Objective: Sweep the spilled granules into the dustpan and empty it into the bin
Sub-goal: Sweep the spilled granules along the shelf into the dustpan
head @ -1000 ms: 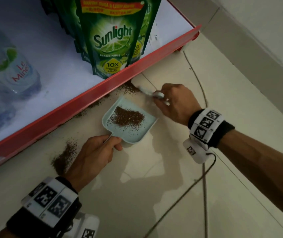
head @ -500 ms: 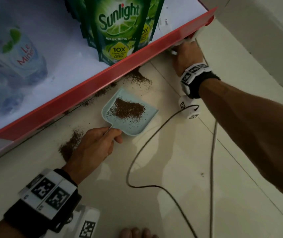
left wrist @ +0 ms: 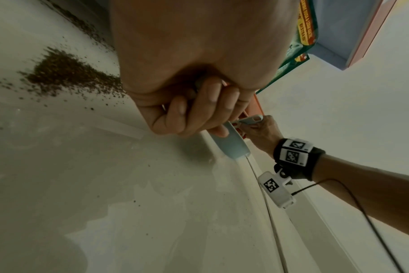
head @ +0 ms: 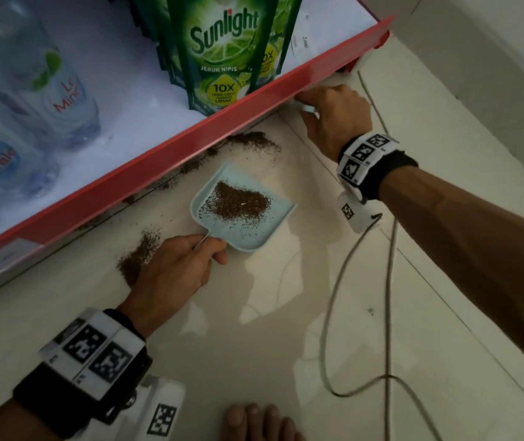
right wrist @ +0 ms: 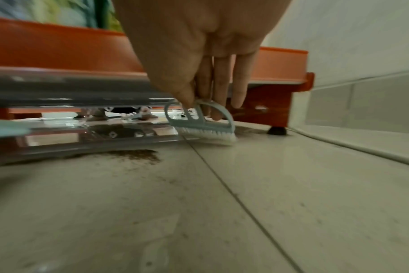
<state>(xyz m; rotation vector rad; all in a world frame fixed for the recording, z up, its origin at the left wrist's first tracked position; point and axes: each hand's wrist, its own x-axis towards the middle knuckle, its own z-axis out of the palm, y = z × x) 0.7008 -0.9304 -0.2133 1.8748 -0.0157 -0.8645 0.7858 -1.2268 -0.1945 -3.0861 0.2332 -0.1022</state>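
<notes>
left hand (head: 171, 265) grips the dustpan (head: 244, 214) handle, pan flat on the tile, part-loaded with granules (head: 238, 203). right hand (head: 334, 119) pinches the small brush (right wrist: 204, 127) under the shelf edge (head: 190, 144). best drag bristles low, slowly, toward the pan's lip.

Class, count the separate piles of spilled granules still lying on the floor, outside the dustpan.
2. One pile lies beside the left hand; another lies at the shelf edge beyond the dustpan. A thin trail runs along that edge, and more may hide underneath.
</notes>
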